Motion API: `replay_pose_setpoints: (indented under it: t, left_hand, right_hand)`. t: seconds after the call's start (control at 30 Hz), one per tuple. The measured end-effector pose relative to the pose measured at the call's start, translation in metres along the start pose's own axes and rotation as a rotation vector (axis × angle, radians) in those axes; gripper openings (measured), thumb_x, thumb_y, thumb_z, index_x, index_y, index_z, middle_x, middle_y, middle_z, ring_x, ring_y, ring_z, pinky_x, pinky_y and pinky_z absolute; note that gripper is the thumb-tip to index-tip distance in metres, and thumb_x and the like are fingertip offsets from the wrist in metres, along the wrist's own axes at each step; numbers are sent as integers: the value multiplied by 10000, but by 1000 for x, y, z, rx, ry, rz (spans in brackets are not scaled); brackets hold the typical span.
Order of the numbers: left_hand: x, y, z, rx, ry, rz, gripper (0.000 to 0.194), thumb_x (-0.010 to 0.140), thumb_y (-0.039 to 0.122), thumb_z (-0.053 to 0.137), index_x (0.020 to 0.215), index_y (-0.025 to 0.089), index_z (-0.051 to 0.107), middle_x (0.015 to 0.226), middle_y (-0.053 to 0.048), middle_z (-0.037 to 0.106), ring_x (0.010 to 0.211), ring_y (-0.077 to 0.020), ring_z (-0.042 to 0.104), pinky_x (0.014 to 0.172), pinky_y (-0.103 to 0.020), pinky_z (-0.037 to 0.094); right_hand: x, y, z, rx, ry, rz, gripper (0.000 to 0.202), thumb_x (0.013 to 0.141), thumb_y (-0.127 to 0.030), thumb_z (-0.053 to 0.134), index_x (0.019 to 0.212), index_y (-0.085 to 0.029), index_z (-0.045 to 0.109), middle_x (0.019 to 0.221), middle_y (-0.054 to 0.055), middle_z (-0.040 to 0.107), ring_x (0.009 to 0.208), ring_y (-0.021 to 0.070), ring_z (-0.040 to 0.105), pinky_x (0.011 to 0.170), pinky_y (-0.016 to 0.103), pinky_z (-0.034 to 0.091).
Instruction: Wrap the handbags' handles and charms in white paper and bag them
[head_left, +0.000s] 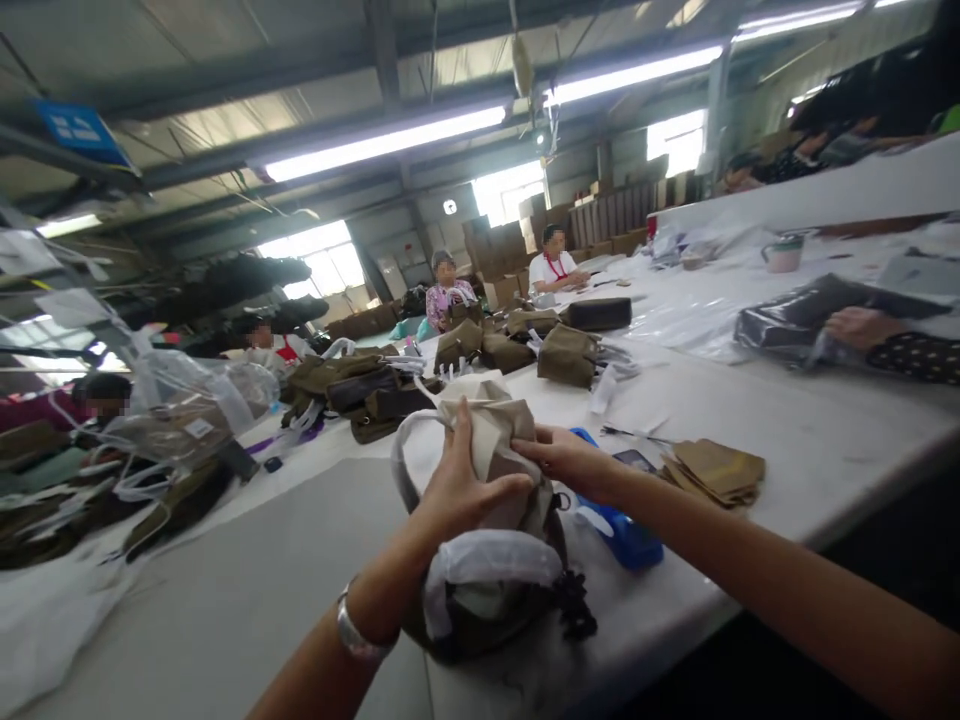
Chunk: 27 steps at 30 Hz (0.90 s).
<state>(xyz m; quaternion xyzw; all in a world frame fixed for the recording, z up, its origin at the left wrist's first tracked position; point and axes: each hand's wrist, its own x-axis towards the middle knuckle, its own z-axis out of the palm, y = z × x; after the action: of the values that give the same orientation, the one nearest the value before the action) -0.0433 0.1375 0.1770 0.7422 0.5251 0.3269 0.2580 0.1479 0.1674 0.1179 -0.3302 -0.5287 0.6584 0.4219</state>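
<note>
An olive-green handbag (517, 625) stands on the table in front of me, its pale beige lining (491, 425) bulging up out of the top. White wrapping covers its handles; the near handle (495, 555) arches toward me. My left hand (461, 480) lies against the left side of the lining, fingers stretched upward and thumb spread out to the right. On the other side my right hand (551, 455) has its fingers closed on a fold of the lining; its fingertips are partly hidden. A dark charm (577, 605) hangs at the bag's right side.
Blue plastic item (630, 535) and brown flat pieces (716, 470) lie right of the bag. Several olive bags (566, 355) are piled beyond it. At right, another person's hand (862, 328) rests on a plastic-wrapped dark item (795, 320). Other people sit around the table (300, 590).
</note>
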Motion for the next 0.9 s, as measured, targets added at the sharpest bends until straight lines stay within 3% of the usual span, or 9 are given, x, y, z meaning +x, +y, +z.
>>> replay_pose_setpoints:
  t: [0.13,0.23,0.3,0.37,0.47,0.57,0.63,0.77,0.9]
  left_hand:
    - [-11,7,10,-45,62,31,1283,702,405,849,1630,154,0,1643,-222,269,1525,-360,274,1223,-541,266]
    - [-16,-2,3,1,28,99,1043,788,325,757,1623,181,149,1619,-157,369,1503,-316,340,1236,-503,261]
    - [-21,-10,-5,100,35,158,881,807,248,677,1590,181,279,1589,-134,432,1487,-304,376,1235,-487,278]
    - [-28,-15,-12,208,38,215,807,802,202,613,1563,180,346,1543,-132,492,1458,-307,426,1201,-480,353]
    - [-46,-16,-15,412,49,303,751,814,173,586,1542,209,403,1495,-137,529,1394,-324,503,1111,-469,472]
    - [-65,-19,-7,638,115,478,761,813,115,596,1538,264,421,1477,-144,528,1344,-358,537,1074,-504,501]
    - [-72,-27,-2,747,141,582,825,816,82,587,1577,295,348,1504,-152,502,1352,-381,528,1074,-527,498]
    - [-71,-38,-5,748,102,474,991,777,14,510,1636,308,113,1623,-110,380,1436,-337,456,1026,-404,559]
    - [-71,-34,-22,751,157,419,841,832,48,497,1599,318,281,1624,-66,393,1406,-281,505,1020,-321,562]
  right_hand:
    - [-12,0,21,52,-138,-150,431,756,-403,794,1096,-145,735,1081,64,751,1011,225,682,939,351,526]
    - [-24,0,17,-30,-324,-256,407,824,-319,695,1201,-166,717,1154,55,744,1138,241,662,1046,402,492]
    - [-32,4,8,-261,-229,-434,371,902,-264,597,1249,-187,703,1231,64,722,1222,231,624,1116,416,442]
    - [-41,12,2,-558,-3,-557,331,946,-242,552,1233,-205,713,1265,79,706,1256,231,597,1144,419,417]
    - [-54,28,3,-929,193,-484,374,918,-373,653,1249,-204,694,1296,113,675,1270,286,560,1125,457,428]
    - [-58,39,13,-1127,194,-329,563,827,-481,731,1266,-137,654,1303,185,634,1261,354,541,1065,489,458]
    - [-56,41,19,-1192,188,-222,478,837,-424,689,1198,-110,671,1227,216,649,1197,372,580,958,462,512]
    - [-43,38,18,-1196,225,-142,437,831,-254,593,1246,-122,630,1203,184,653,1017,311,669,809,368,529]
    - [-29,42,6,-1065,238,-224,296,855,-229,599,1128,-161,693,1190,143,649,1004,283,665,852,363,510]
